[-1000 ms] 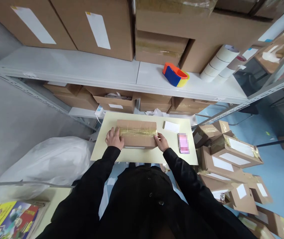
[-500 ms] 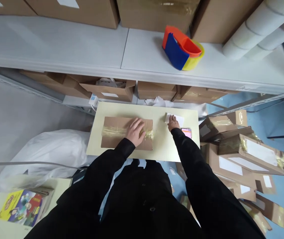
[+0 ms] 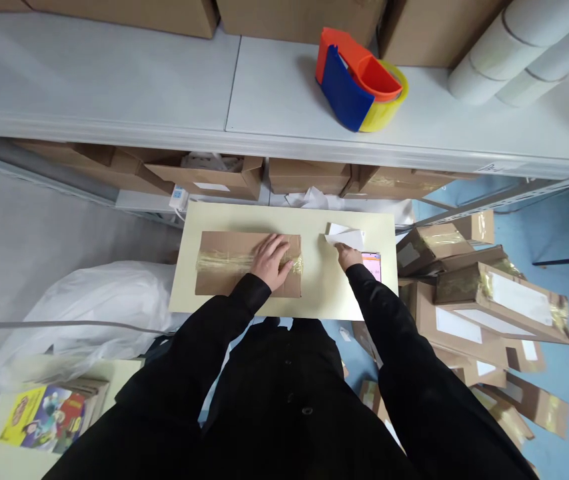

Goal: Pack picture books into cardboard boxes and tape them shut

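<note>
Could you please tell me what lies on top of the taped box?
On the box are the left hand and shiny tape; what the hand covers cannot be seen.

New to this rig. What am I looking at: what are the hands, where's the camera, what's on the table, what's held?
No machine grip here: these are a person's two bare hands in black sleeves. The camera is worn on their head, looking forward and down.

On the pale table lie a taped cardboard box, a white stack and a pink-screened device, partly hidden by the right forearm.

The left hand rests spread on the box. The right hand holds a white slip by its near edge, over the stack.
</note>
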Available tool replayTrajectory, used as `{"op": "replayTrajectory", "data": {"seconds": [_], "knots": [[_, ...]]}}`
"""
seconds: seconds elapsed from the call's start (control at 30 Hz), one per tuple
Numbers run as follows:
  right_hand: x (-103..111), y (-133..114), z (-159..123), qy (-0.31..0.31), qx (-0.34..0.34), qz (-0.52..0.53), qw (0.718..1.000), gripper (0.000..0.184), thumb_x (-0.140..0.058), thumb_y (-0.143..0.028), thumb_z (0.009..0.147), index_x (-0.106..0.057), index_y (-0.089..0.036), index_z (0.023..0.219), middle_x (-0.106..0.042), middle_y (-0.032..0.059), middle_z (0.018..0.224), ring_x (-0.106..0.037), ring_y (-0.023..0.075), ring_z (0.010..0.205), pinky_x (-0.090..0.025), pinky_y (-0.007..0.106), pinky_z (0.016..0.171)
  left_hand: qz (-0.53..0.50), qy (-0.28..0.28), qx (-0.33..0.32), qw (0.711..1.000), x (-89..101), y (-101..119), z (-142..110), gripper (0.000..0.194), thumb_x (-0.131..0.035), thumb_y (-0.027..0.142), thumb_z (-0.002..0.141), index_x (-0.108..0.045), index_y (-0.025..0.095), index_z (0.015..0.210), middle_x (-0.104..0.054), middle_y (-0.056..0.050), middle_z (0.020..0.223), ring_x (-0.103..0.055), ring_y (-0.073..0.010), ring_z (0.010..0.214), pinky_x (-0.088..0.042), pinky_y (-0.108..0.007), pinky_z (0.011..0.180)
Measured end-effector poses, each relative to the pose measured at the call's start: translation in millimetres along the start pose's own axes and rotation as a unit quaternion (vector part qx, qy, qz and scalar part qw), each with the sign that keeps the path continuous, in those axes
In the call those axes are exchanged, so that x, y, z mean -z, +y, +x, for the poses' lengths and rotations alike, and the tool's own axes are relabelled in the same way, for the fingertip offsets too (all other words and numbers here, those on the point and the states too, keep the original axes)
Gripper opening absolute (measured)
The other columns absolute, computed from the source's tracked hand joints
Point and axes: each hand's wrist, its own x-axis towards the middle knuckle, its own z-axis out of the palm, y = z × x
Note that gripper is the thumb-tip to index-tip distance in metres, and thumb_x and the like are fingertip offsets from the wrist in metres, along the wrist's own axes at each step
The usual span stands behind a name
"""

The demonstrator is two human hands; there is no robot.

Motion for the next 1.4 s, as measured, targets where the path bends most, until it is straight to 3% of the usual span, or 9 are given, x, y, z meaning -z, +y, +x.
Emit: {"op": "replayTrajectory", "data": {"seconds": [0.2,0.33,0.47,0.6,0.7,0.9,1.03,1.23,1.4], "knots": [[19.1,2.6,11.1,0.045,-0.072,0.033,0.996,0.028,-0.045,-0.035,0.091,-0.067,-0.019,0.097,-0.071,0.0108,0.093,-0.065,0.0218,0.081,-0.041,0.027,0.064,-0.014,0.004,0.034,0.999,5.1,2.9,13.0,0.032,-0.052,0.037,0.082,-0.064,0.020,0.106,-0.057,-0.009,0.124,-0.048,-0.0279,0.120,-0.037,-0.044,0.101],[29.1,11.5,18.8,0.088,-0.070,0.109,0.988,0.026,-0.058,-0.043,0.084,-0.066,-0.018,0.079,-0.071,0.0080,0.080,-0.063,0.0193,0.070,-0.039,0.026,0.060,-0.005,-0.002,0.048,0.999,8.2,4.4,20.3,0.031,-0.053,0.037,0.082,-0.066,0.021,0.104,-0.061,-0.007,0.117,-0.052,-0.0273,0.111,-0.040,-0.042,0.094],[38.6,23.0,22.5,0.086,-0.006,0.147,0.985,0.021,-0.066,-0.037,0.079,-0.066,-0.016,0.083,-0.069,0.0065,0.072,-0.061,0.0183,0.066,-0.041,0.026,0.063,0.009,-0.017,0.054,0.998,10.6,6.6,25.2,0.032,-0.053,0.039,0.082,-0.066,0.022,0.106,-0.062,-0.006,0.116,-0.052,-0.0272,0.109,-0.040,-0.042,0.090],[48.9,27.3,22.1,0.057,0.115,0.133,0.983,0.014,-0.067,-0.021,0.078,-0.068,-0.015,0.091,-0.069,0.0081,0.084,-0.062,0.0176,0.074,-0.043,0.027,0.070,0.011,-0.039,0.049,0.998,11.5,8.3,30.0,0.033,-0.053,0.040,0.082,-0.065,0.022,0.107,-0.062,-0.006,0.117,-0.052,-0.0267,0.109,-0.039,-0.042,0.089],[54.5,25.4,16.8,0.066,0.164,0.095,0.980,0.015,-0.060,-0.015,0.082,-0.071,-0.017,0.092,-0.066,0.0087,0.093,-0.059,0.0183,0.082,-0.042,0.028,0.073,0.009,-0.043,0.046,0.998,10.6,8.0,31.5,0.034,-0.053,0.040,0.082,-0.065,0.022,0.108,-0.062,-0.006,0.118,-0.052,-0.0262,0.110,-0.038,-0.041,0.090],[56.9,16.3,-1.0,0.150,0.106,-0.001,0.983,0.032,-0.046,-0.007,0.085,-0.074,-0.022,0.089,-0.059,0.0115,0.101,-0.051,0.0230,0.091,-0.034,0.034,0.074,0.009,-0.050,0.044,0.998,11.0,6.4,30.4,0.034,-0.052,0.039,0.083,-0.064,0.022,0.110,-0.061,-0.007,0.120,-0.052,-0.0264,0.112,-0.039,-0.043,0.091],[48.1,6.6,-8.0,0.198,0.042,0.018,0.979,0.037,-0.040,-0.008,0.087,-0.073,-0.021,0.096,-0.057,0.0108,0.092,-0.049,0.0204,0.080,-0.033,0.031,0.069,0.003,-0.054,0.047,0.997,14.1,10.4,34.9,0.032,-0.054,0.038,0.081,-0.065,0.023,0.107,-0.061,-0.007,0.120,-0.052,-0.0268,0.113,-0.040,-0.044,0.093],[26.7,-4.8,-15.8,0.272,0.041,0.069,0.959,0.040,-0.037,-0.009,0.089,-0.068,-0.024,0.108,-0.058,0.0084,0.093,-0.047,0.0172,0.074,-0.034,0.029,0.068,-0.067,-0.094,0.010,0.993,-3.2,32.5,85.2,0.044,-0.057,0.033,0.080,-0.057,0.018,0.121,-0.059,-0.009,0.124,-0.054,-0.0233,0.114,-0.040,-0.036,0.101],[15.7,-8.0,-23.5,0.302,0.045,0.087,0.948,0.036,-0.038,-0.014,0.090,-0.069,-0.026,0.103,-0.060,0.0055,0.086,-0.045,0.0152,0.068,-0.032,0.027,0.063,-0.152,-0.186,0.110,0.964,-45.5,53.9,138.9,0.056,-0.061,0.035,0.078,-0.049,0.015,0.130,-0.063,-0.010,0.120,-0.061,-0.0205,0.104,-0.046,-0.029,0.093]]}}
